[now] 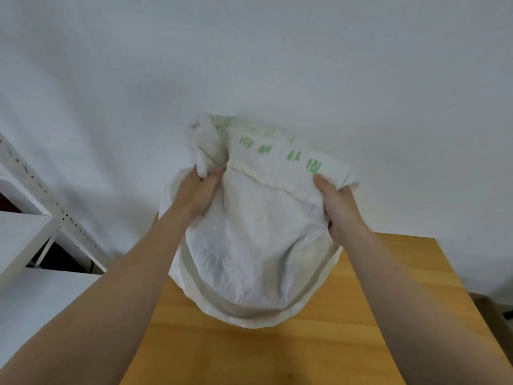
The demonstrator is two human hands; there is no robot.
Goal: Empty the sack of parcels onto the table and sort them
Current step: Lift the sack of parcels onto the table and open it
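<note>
Both hands (198, 194) (337, 207) grip a crinkled woven white sack (249, 245) over the wooden table (361, 343)

Left hand (198, 190) and right hand (337, 207) are bare.

sack (249, 245) fills table (361, 329) centre, shelving (41, 218) left

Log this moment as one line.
left hand grips sack | right hand grips sack | sack held over table | parcels unseen
</note>
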